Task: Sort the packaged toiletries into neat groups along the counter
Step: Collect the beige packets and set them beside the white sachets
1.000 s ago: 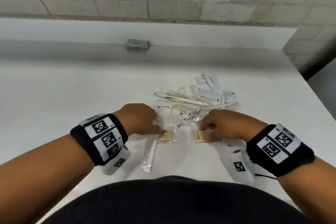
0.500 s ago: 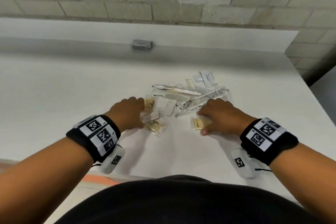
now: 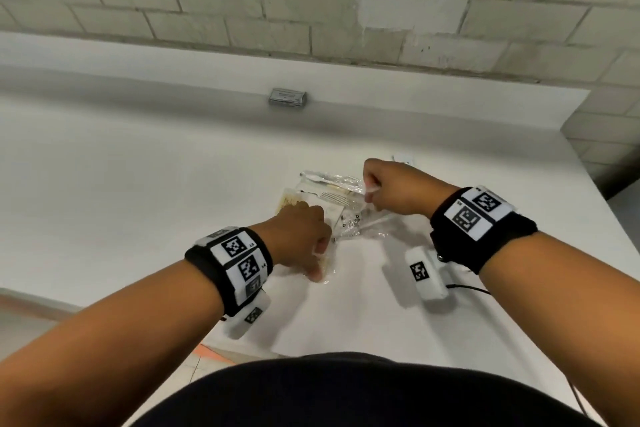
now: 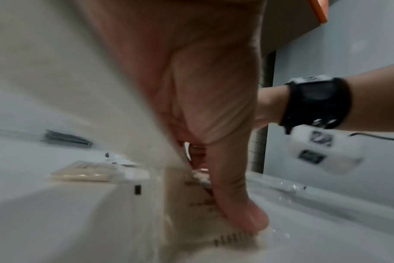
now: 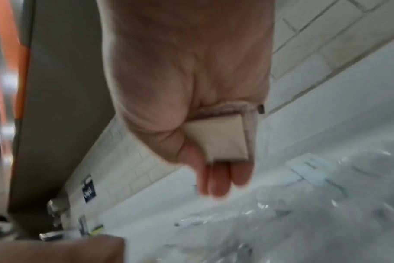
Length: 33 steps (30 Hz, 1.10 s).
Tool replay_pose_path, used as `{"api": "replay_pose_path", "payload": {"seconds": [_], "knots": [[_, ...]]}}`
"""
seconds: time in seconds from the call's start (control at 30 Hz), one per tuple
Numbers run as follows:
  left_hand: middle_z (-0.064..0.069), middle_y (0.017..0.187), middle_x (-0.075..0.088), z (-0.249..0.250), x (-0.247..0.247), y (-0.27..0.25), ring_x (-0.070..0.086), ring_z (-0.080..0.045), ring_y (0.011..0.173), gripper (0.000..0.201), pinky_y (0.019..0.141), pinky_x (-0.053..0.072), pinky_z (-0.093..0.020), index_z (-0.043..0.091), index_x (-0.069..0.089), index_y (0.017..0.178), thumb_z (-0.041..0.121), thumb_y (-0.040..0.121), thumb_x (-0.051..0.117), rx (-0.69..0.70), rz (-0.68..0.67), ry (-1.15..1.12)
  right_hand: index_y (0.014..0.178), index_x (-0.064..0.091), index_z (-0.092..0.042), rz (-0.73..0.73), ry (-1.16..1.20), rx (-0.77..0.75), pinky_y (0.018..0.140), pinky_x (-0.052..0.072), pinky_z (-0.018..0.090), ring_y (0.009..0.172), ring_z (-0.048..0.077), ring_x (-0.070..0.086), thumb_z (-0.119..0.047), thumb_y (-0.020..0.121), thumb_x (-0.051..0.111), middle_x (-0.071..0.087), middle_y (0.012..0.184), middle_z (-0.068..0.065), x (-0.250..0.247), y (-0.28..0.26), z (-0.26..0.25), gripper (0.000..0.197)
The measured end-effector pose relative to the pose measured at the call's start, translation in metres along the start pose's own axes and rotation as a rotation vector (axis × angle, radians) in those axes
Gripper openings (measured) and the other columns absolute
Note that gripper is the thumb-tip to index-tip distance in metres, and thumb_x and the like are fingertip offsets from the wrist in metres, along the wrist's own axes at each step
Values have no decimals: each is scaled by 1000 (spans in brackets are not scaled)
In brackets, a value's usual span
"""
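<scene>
Meanwhile, on the white counter [image 3: 138, 184], right hand [image 3: 394, 189] raised over the heap of clear-wrapped toiletries [image 3: 332, 199], fingers curled round a small cream square packet [image 5: 223, 138]. Left hand [image 3: 298, 236], at the heap's near edge, thumb pressing a beige printed sachet [image 4: 191, 204] flat.

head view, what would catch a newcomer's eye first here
Two hands working a heap of clear-wrapped toiletries mid-counter: the right hand curled round a small cream packet, the left hand pressing a beige packet to the white counter. Tagged black wristbands stand out.
</scene>
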<state>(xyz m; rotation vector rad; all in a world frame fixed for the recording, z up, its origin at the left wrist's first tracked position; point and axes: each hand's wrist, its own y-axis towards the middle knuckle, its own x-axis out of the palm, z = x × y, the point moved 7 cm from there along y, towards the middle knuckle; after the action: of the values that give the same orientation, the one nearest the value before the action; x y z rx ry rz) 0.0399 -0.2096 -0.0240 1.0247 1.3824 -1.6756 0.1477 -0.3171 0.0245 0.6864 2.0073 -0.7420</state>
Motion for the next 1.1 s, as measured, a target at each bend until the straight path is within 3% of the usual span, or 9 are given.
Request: {"api": "replay_pose_path", "payload": {"seconds": [0.07, 0.2, 0.33, 0.5, 0.67, 0.8, 0.9, 1.0, 1.1], "knots": [[6, 97, 50, 5, -5, 2, 44, -17, 96, 30, 83, 41, -32, 26, 62, 81, 49, 67, 76, 29, 29, -99, 101, 52, -23, 114, 27, 49, 79, 50, 37, 96, 26, 61, -15, 90, 48, 65, 109, 5, -9, 18, 4, 14], [8, 96, 54, 4, -9, 7, 48, -15, 97, 29, 83, 42, -33, 28, 63, 86, 50, 71, 73, 72, 45, -121, 132, 47, -16, -26, -170, 116, 90, 48, 36, 108, 23, 58, -43, 84, 66, 56, 126, 5, 19, 44, 12, 59], [8, 109, 46, 1, 3, 7, 37, -13, 98, 62, 85, 35, -30, 32, 53, 113, 58, 62, 76, 123, -51, 0, 121, 56, -15, -35, -250, 92, 88, 50, 35, 103, 20, 59, -32, 82, 68, 62, 118, 2, 23, 48, 18, 44], [4, 118, 46, 13, -7, 9, 42, -18, 108, 58, 88, 34, -32, 31, 53, 114, 55, 66, 74, 188, 59, 73, 105, 66, -10, -298, -619, 191, 72, 50, 30, 85, 20, 62, -33, 84, 63, 66, 92, 1, 4, 49, 34, 32], [2, 115, 55, 31, -8, 16, 52, -22, 104, 55, 79, 36, -31, 24, 57, 116, 51, 70, 73, 247, 93, 145, 108, 64, -11, -122, -583, 117, 75, 46, 30, 95, 23, 62, -39, 92, 52, 66, 104, 3, -16, 62, 17, 35], [-2, 117, 56, 34, -3, 18, 55, -24, 104, 63, 79, 39, -33, 18, 56, 120, 52, 70, 73, 227, 83, 208, 81, 61, -9, -169, -587, 242, 66, 45, 31, 72, 18, 57, -17, 90, 47, 63, 90, 4, 7, 61, 23, 19], [-2, 116, 54, 38, -3, 18, 50, -23, 106, 54, 83, 39, -33, 19, 60, 114, 50, 72, 72, 246, 72, 192, 115, 52, -10, 28, -477, 306, 71, 45, 35, 95, 28, 60, -29, 89, 53, 53, 113, 10, -3, 56, 28, 32], [0, 110, 55, 40, -3, 21, 48, -22, 103, 44, 84, 38, -33, 22, 58, 102, 46, 70, 74, 255, 48, 97, 115, 45, -14, 65, -331, 220, 71, 49, 34, 88, 23, 58, -46, 79, 67, 55, 103, 4, 8, 53, 18, 53], [8, 91, 54, 45, -2, 22, 50, -19, 95, 36, 77, 36, -30, 26, 46, 91, 36, 72, 75, 263, 50, -83, 116, 44, -12, -40, -241, 228, 60, 44, 29, 79, 18, 57, -20, 80, 68, 58, 92, 0, 27, 53, 22, 44]]}}
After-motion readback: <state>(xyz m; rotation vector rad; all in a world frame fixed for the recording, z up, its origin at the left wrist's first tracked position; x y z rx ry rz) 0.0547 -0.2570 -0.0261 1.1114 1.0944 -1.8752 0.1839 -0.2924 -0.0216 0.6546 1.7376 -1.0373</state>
